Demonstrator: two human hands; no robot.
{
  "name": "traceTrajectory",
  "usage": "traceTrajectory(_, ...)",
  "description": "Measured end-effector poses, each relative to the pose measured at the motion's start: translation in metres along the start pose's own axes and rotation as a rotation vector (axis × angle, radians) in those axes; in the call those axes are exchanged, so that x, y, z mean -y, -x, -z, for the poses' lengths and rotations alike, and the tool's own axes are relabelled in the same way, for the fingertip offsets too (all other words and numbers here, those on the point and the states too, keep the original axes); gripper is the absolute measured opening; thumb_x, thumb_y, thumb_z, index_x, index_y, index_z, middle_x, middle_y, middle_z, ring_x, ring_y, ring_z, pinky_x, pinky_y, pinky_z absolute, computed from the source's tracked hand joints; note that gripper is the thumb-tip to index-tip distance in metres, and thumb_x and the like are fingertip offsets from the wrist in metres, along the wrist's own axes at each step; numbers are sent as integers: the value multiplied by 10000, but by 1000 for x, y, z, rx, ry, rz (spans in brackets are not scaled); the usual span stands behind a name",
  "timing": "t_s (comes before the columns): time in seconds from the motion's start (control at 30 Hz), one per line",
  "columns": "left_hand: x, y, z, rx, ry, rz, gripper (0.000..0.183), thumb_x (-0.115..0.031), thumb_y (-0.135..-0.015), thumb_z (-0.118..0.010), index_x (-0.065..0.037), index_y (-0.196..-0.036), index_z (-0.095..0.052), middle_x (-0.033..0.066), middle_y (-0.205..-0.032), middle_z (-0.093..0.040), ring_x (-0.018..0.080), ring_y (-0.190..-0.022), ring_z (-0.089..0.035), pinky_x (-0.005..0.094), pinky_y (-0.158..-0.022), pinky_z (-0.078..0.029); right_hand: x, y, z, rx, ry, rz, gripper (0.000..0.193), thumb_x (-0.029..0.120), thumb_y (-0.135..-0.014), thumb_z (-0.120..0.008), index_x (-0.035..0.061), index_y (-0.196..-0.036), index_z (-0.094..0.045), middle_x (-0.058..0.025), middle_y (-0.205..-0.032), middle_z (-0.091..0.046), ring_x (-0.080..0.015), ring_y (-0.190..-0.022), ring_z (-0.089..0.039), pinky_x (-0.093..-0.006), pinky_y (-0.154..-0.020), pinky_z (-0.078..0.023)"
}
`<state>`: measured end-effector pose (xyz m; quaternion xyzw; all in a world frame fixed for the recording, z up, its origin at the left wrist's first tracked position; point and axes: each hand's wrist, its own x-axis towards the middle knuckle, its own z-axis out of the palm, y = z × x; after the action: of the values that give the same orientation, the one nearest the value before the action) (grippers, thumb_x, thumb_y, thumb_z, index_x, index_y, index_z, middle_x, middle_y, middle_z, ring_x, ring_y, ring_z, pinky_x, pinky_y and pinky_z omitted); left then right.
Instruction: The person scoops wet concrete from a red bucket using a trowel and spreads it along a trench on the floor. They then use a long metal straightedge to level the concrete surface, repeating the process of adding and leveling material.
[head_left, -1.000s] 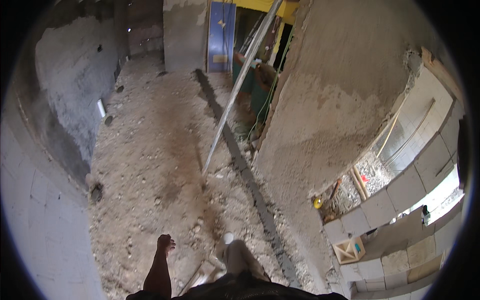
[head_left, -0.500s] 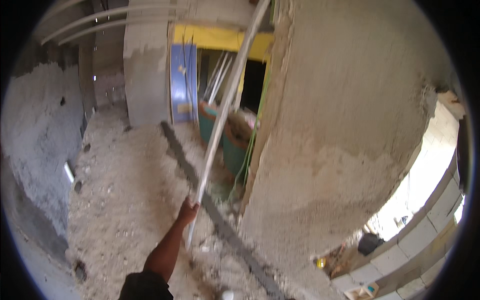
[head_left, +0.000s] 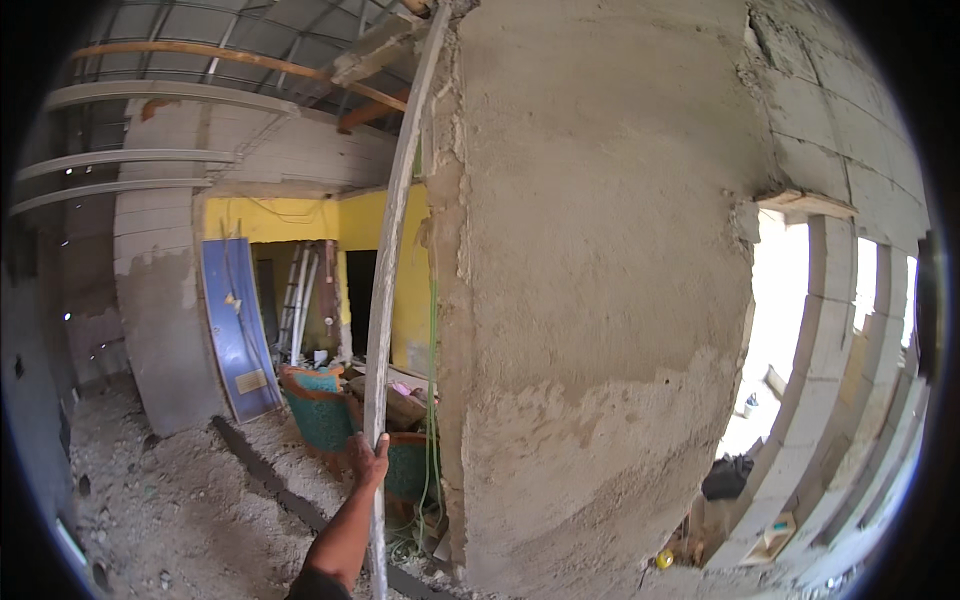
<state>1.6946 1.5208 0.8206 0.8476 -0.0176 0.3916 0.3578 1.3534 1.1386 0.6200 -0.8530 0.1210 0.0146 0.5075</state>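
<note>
My left hand point(head_left: 368, 462) is wrapped around a long, straight, plaster-smeared bar point(head_left: 392, 230). The bar stands nearly upright, leaning slightly to the right at its top. It reaches from the lower edge of the view up toward the roof. Right beside the bar rises the raw, uncovered edge of a plastered wall point(head_left: 600, 280), whose broad face is grey-brown and rough, with a more uneven band lower down. I cannot tell whether the bar touches that edge. My right hand is out of sight.
Behind the bar stand green-and-orange armchairs point(head_left: 320, 408) and thin green hoses point(head_left: 433, 390). A blue door point(head_left: 240, 325) leans at the yellow wall; a ladder point(head_left: 300, 300) stands beyond. Rubble covers the floor point(head_left: 170, 510), crossed by a dark strip. Block-framed openings point(head_left: 780, 320) lie right.
The view has tilted up and turned right, bringing in the roof and more of the plastered wall. The bar, still in my left hand, stands more upright, closer to the wall's edge.
</note>
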Motion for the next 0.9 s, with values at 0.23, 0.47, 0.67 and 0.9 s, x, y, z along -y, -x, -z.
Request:
traceTrajectory(0.23, -22, 3, -25, 2, 191, -148, 706, -544, -899, -514, 63, -1252, -443, 314, -1081, -572, 462, -971, -576, 491, -845, -459, -138, 260, -122, -405, -88, -621, 186, 246, -789, -604, 71, -773, -661, -121, -717, -649, -250, -648, -631, -423, -580, -498)
traceTrajectory(0.47, -24, 2, 111, 413, 587, -130, 504, -366, -971, -502, 100, -1162, -487, 169, -900, -609, 231, -695, -595, 337, -626, -505, -122, 460, -296, -187, -211, -1343, 178, 244, -782, -606, 76, -760, -661, -122, -705, -646, -257, -648, -628, -429, -579, -494)
traceTrajectory(0.67, -92, 21, 172, 730, 1007, -396, 417, -317, -1006, -395, 93, -1035, -470, 140, -893, -524, 204, -722, -505, 310, -673, -447, -73, 442, -265, -749, 131, -890, 319, 320, -858, -568, 19, -949, -622, -219, -888, -649, -383, -872, -620, -467, -741, -486)
traceTrajectory(0.9, -144, 16, 225, 917, 1233, -551, 475, -435, -993, -362, 26, -1025, -473, 101, -920, -479, 186, -766, -475, 302, -719, -403, 97, 354, -146, -940, 69, -422, 320, 261, -900, -543, 33, -1122, -576, -200, -1023, -623, -319, -918, -629, -406, -777, -496)
